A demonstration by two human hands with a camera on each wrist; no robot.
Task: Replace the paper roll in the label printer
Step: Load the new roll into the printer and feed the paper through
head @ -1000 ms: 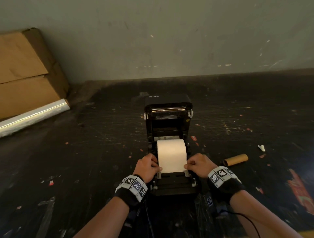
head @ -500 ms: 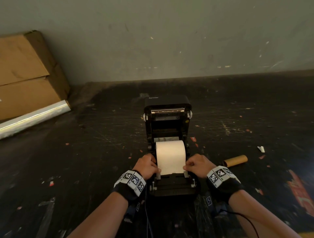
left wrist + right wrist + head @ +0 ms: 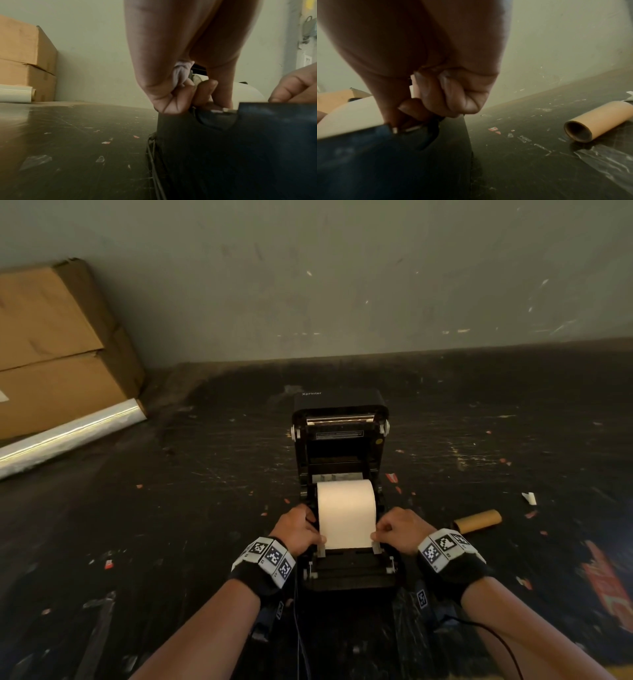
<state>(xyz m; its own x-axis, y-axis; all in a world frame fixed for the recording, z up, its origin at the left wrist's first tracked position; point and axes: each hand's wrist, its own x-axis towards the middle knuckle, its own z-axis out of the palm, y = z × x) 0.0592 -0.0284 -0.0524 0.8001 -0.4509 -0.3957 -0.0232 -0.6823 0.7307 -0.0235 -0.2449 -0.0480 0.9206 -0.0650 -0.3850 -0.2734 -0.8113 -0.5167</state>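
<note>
Feeding the loose paper end forward over the front of the open label printer [image 3: 340, 508].

Paper roll [image 3: 345, 508] sits in the printer's bay, behind the front edge, lid tipped up at the back. Left hand [image 3: 297, 530] has its fingers curled at the sheet's left edge; right hand [image 3: 399, 529] likewise at the right edge. Both look closed in a pinch on the paper, though the wrist views blur just where fingertips meet sheet and grey guide tabs, so which one they grip I can't tell for sure. Judgement: roll is light; the sheet is thin, limp, easily creased or torn. Hold it by the side edges and keep both sides level. Roll's core and bay supports are hidden. Empty cardboard tube [image 3: 478, 521] lies on the floor right of the printer, well apart.
</note>
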